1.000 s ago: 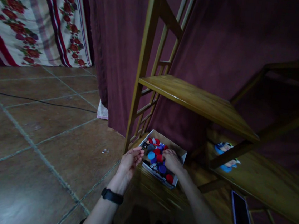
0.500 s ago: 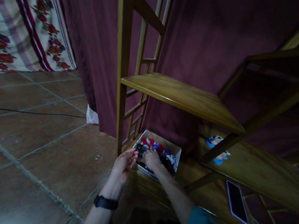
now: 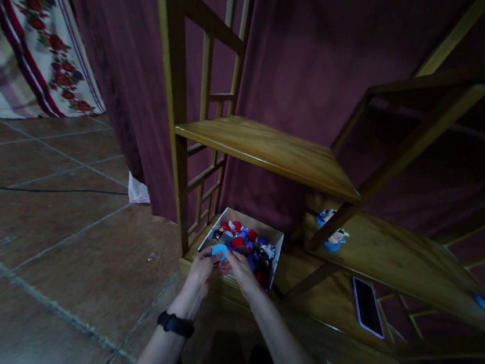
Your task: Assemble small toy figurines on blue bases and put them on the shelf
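Note:
Over the front edge of an open white box (image 3: 278, 256), both hands come together on a light-blue round piece (image 3: 219, 252). My left hand (image 3: 202, 266) pinches its left side, a black band around that wrist. From the right, the fingers of my right hand (image 3: 239, 267) close on the same piece. What its underside looks like is hidden. Small red, purple, black and white figures (image 3: 248, 242) lie jumbled in the box, which rests on the low shelf board.
A wooden shelf board (image 3: 268, 150) juts out above the box, beside a slatted upright (image 3: 176, 180). Small figures with blue bases (image 3: 333, 239) stand on a shelf to the right. Below them lies a phone (image 3: 368, 307). A cable (image 3: 49, 190) crosses the tiled floor.
My right hand has come up from among the figures to meet my left hand. The light-blue piece now shows between them. The view has shifted right.

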Tool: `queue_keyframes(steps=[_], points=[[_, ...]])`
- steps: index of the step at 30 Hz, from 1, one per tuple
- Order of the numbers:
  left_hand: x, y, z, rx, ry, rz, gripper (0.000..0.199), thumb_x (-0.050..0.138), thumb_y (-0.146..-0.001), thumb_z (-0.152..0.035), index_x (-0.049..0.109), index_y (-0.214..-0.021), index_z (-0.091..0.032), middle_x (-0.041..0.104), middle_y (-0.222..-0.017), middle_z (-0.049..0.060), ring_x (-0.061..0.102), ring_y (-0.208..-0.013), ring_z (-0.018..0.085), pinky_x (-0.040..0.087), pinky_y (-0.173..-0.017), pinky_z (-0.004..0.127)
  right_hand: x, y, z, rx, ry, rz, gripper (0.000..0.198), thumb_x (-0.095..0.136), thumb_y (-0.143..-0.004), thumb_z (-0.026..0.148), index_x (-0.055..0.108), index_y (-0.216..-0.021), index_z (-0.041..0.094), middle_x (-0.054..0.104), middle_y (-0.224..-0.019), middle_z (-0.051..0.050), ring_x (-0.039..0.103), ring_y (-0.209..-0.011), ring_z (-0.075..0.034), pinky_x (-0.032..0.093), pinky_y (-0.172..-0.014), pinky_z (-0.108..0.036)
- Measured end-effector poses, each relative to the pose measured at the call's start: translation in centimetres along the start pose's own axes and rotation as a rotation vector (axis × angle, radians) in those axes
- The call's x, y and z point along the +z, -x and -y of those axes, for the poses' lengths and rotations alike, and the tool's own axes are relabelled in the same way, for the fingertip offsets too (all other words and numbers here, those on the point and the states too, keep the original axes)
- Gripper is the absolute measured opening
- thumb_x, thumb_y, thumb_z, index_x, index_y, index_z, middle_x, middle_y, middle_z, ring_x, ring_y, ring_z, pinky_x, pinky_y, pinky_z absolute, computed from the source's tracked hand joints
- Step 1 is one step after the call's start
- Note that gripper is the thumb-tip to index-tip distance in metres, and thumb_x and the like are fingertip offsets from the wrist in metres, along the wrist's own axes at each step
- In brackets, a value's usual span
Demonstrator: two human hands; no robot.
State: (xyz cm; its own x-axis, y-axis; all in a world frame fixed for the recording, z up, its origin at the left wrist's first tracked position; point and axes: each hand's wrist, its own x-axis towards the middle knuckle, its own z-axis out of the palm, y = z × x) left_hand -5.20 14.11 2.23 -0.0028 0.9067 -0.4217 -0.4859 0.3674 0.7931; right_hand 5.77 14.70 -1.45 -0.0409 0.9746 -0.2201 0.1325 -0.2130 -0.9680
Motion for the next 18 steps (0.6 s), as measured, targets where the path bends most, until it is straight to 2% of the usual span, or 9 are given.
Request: queue_keyframes(steps=[1, 3, 5, 7, 10, 13, 15, 18], points=[[-0.1, -0.1, -0.2, 0.040, 0.034, -0.059, 0.015, 0.065, -0.063, -0.010, 0.058, -0.076, -0.013, 0.061, -0.062, 0.001, 0.058, -0.052, 0.010, 0.046, -0.054, 0.022, -0.6, -0.6, 0.3, -0.023, 0.105, 0.006, 0.036, 0.034, -0.085, 0.042, 0.062, -0.086, 0.020, 0.067, -0.077, -0.003, 0.062, -0.070, -0.016, 0.048, -0.067, -0.028], [-0.5, -0.5, -0.8, 0.101, 0.100, -0.161, 0.014, 0.060, -0.067, -0.006, 0.057, -0.077, -0.014, 0.063, -0.069, 0.003, 0.062, -0.060, 0.012, 0.048, -0.057, 0.022, -2.0, -2.3, 0.7, -0.146, 0.389, -0.081, 0.028, 0.036, -0.085, 0.032, 0.061, -0.094, 0.024, 0.067, -0.095, -0.001, 0.061, -0.088, -0.016, 0.046, -0.078, -0.028], [-1.0, -0.8, -1.4, 0.109, 0.160, -0.201, 0.014, 0.057, -0.069, -0.003, 0.056, -0.078, -0.014, 0.064, -0.072, 0.005, 0.064, -0.064, 0.013, 0.049, -0.058, 0.022, -3.3, -4.4, 0.9, -0.202, 0.643, -0.151, 0.031, 0.034, -0.085, 0.021, 0.058, -0.105, 0.025, 0.063, -0.108, -0.001, 0.056, -0.100, -0.016, 0.041, -0.087, -0.028], [-1.4, -1.1, -1.8, 0.072, 0.204, -0.198, 0.015, 0.054, -0.071, -0.001, 0.055, -0.079, -0.014, 0.065, -0.074, 0.006, 0.064, -0.065, 0.013, 0.050, -0.058, 0.023, -3.9, -6.3, 0.7, -0.248, 0.799, -0.128, 0.041, 0.034, -0.082, 0.013, 0.051, -0.117, 0.025, 0.057, -0.119, -0.002, 0.051, -0.109, -0.015, 0.036, -0.094, -0.028], [-1.6, -1.4, -2.1, 0.028, 0.227, -0.185, 0.015, 0.051, -0.074, -0.001, 0.055, -0.082, -0.013, 0.065, -0.075, 0.007, 0.065, -0.066, 0.014, 0.051, -0.057, 0.022, -3.3, -8.0, 0.4, -0.332, 0.924, -0.051, 0.050, 0.039, -0.077, 0.008, 0.045, -0.125, 0.023, 0.049, -0.129, -0.003, 0.039, -0.121, -0.015, 0.028, -0.101, -0.031], [-1.6, -1.6, -2.2, 0.023, 0.228, -0.187, 0.016, 0.050, -0.075, -0.001, 0.055, -0.084, -0.013, 0.066, -0.076, 0.007, 0.065, -0.066, 0.014, 0.051, -0.057, 0.021, -2.3, -8.1, 0.2, -0.389, 0.967, -0.017, 0.053, 0.044, -0.073, 0.008, 0.047, -0.123, 0.024, 0.048, -0.130, -0.002, 0.035, -0.123, -0.018, 0.025, -0.102, -0.034], [-1.7, -1.6, -2.3, 0.012, 0.236, -0.184, 0.016, 0.049, -0.075, -0.001, 0.054, -0.084, -0.012, 0.066, -0.077, 0.008, 0.065, -0.066, 0.014, 0.052, -0.057, 0.022, -2.2, -7.5, 0.2, -0.413, 0.948, 0.031, 0.049, 0.042, -0.073, 0.006, 0.053, -0.116, 0.026, 0.053, -0.124, 0.000, 0.042, -0.117, -0.016, 0.028, -0.100, -0.032], [-1.9, -1.5, -2.6, -0.002, 0.257, -0.188, 0.015, 0.049, -0.075, -0.001, 0.054, -0.084, -0.012, 0.066, -0.077, 0.008, 0.065, -0.067, 0.015, 0.052, -0.057, 0.022, -3.2, -6.3, -0.3, -0.409, 0.920, 0.181, 0.039, 0.038, -0.075, 0.005, 0.066, -0.093, 0.025, 0.066, -0.100, 0.001, 0.055, -0.100, -0.014, 0.034, -0.094, -0.030]])
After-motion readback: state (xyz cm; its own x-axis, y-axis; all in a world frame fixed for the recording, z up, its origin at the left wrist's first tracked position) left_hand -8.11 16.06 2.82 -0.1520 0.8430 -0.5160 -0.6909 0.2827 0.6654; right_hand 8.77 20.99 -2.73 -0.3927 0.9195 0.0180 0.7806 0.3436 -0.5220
